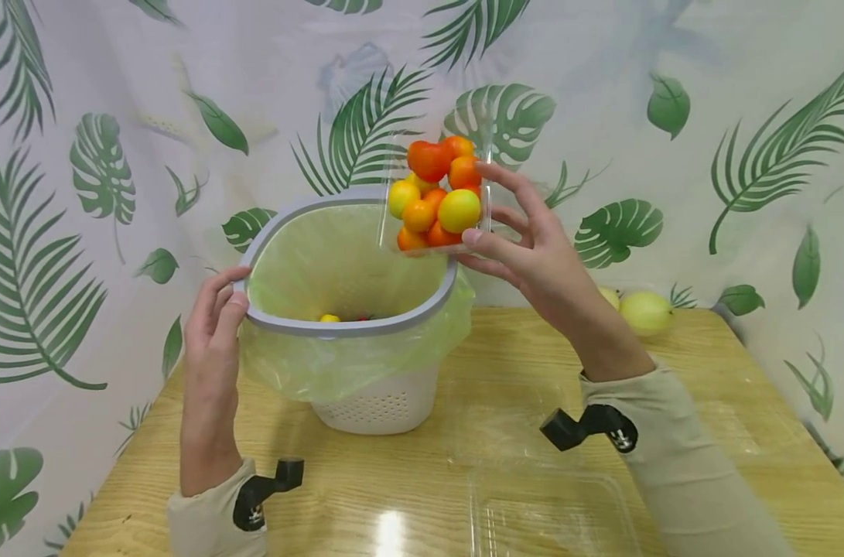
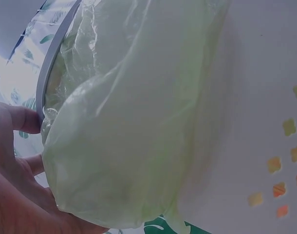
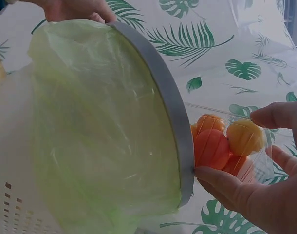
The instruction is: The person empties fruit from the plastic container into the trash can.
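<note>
My right hand (image 1: 526,232) grips a clear plastic tray (image 1: 385,232) by its right side, tilted above the bin's right rim. Inside the tray lie several small orange and yellow fruits (image 1: 435,197), possibly tomatoes or kumquats. The white perforated bin (image 1: 376,410) has a grey rim (image 1: 338,329) and a pale green plastic liner (image 1: 289,356) folded over it. At the rim's left side, my left hand (image 1: 213,333) pinches the edge between thumb and fingers. Deep in the bin, a yellow fruit (image 1: 329,318) and a bit of red show; the rest is hidden.
Clear plastic trays (image 1: 554,510) lie on the wooden table (image 1: 310,495) at front right. Pale yellow-green round fruits (image 1: 644,312) sit at the back right, partly behind my right arm. A leaf-patterned cloth (image 1: 185,155) hangs close behind the bin.
</note>
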`<state>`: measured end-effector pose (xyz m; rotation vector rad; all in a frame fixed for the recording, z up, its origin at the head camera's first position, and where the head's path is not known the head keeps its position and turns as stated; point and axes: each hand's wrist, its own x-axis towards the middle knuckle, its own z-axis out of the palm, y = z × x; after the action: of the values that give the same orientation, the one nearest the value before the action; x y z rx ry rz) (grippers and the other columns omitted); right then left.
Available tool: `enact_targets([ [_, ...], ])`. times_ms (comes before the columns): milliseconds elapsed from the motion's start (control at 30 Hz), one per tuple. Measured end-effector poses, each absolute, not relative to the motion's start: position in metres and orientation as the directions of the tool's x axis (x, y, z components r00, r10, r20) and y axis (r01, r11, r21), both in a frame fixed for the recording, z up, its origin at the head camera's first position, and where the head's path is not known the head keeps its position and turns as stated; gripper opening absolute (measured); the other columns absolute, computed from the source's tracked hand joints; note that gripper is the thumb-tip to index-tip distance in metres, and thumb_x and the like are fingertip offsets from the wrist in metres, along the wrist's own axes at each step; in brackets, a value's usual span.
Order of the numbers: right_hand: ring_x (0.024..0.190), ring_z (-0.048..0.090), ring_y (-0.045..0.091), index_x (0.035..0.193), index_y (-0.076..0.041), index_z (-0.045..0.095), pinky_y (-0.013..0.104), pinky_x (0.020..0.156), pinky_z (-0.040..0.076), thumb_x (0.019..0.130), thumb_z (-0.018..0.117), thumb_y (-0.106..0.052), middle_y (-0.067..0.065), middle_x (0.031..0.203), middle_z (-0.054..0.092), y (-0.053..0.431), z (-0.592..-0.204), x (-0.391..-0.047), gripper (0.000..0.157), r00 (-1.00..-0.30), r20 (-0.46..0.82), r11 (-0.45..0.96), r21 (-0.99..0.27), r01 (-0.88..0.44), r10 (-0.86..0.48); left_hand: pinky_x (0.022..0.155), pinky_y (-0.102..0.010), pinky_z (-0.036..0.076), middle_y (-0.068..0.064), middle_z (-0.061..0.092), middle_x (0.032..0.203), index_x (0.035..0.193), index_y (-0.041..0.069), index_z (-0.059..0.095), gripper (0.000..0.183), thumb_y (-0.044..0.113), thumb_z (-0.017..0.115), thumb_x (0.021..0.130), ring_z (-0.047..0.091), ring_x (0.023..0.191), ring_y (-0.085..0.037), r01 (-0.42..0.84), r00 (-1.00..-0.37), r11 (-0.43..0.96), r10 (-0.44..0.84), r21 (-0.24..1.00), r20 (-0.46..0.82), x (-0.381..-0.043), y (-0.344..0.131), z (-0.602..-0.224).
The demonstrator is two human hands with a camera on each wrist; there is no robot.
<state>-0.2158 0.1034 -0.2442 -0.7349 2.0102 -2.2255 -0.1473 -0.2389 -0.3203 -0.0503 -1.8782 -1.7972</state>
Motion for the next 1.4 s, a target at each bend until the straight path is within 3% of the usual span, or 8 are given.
enact_targets([
  [300,0.127,0.055,0.038,0.155,-0.024,0.041,0.036,0.094,0.054,0.094,0.069,-0.01,0.0,0.158,0.032,0.098,-0.249,-0.215,0.068,-0.842,0.415,-0.033,-0.902,-0.431,-0.344,0.109,-0.043,0.026,-0.015,0.061,0.124,0.135,0.011,0.061,0.033,0.019,0.049,0.106,0.054,0.112,-0.025,0.375,-0.867,0.115,-0.309,0.92,0.392,-0.149,-0.241,-0.321],
  [567,0.14,0.04,0.025,0.153,-0.021,0.044,0.039,0.104,0.047,0.093,0.071,-0.005,-0.007,0.159,0.034,0.093,-0.251,-0.215,0.068,-0.815,0.489,0.057,-0.846,-0.53,-0.311,0.109,-0.042,0.026,-0.014,0.061,0.124,0.135,0.01,0.06,0.033,0.018,0.049,0.106,0.053,0.113,-0.024,0.38,-0.868,0.109,-0.3,0.919,0.395,-0.151,-0.243,-0.321],
  [733,0.13,0.053,0.034,0.153,-0.024,0.045,0.04,0.096,0.053,0.093,0.072,-0.006,-0.005,0.157,0.035,0.089,-0.254,-0.213,0.068,-0.817,0.496,0.082,-0.838,-0.539,-0.293,0.109,-0.042,0.027,-0.015,0.061,0.122,0.135,0.009,0.06,0.033,0.018,0.049,0.106,0.053,0.112,-0.024,0.385,-0.867,0.111,-0.295,0.916,0.401,-0.151,-0.243,-0.321],
  [900,0.124,0.057,0.04,0.151,-0.024,0.046,0.041,0.093,0.053,0.093,0.071,-0.004,-0.004,0.154,0.036,0.082,-0.257,-0.21,0.066,-0.803,0.521,0.073,-0.825,-0.561,-0.29,0.108,-0.043,0.027,-0.015,0.061,0.123,0.136,0.011,0.06,0.033,0.018,0.048,0.106,0.054,0.111,-0.025,0.382,-0.869,0.113,-0.293,0.917,0.398,-0.151,-0.245,-0.322],
  [1267,0.12,0.059,0.033,0.152,-0.02,0.045,0.035,0.096,0.052,0.092,0.069,0.005,-0.004,0.154,0.036,0.081,-0.266,-0.211,0.069,-0.777,0.552,-0.027,-0.82,-0.572,-0.303,0.11,-0.045,0.024,-0.014,0.06,0.129,0.137,0.013,0.06,0.034,0.023,0.049,0.106,0.052,0.114,-0.025,0.371,-0.873,0.125,-0.289,0.92,0.392,-0.149,-0.244,-0.322],
  [1400,0.121,0.058,0.032,0.152,-0.02,0.045,0.04,0.1,0.05,0.092,0.068,0.007,-0.007,0.156,0.034,0.081,-0.27,-0.212,0.07,-0.766,0.564,-0.036,-0.811,-0.583,-0.308,0.11,-0.045,0.025,-0.014,0.06,0.129,0.137,0.013,0.059,0.034,0.023,0.049,0.107,0.052,0.113,-0.024,0.368,-0.874,0.135,-0.287,0.92,0.392,-0.149,-0.245,-0.323],
])
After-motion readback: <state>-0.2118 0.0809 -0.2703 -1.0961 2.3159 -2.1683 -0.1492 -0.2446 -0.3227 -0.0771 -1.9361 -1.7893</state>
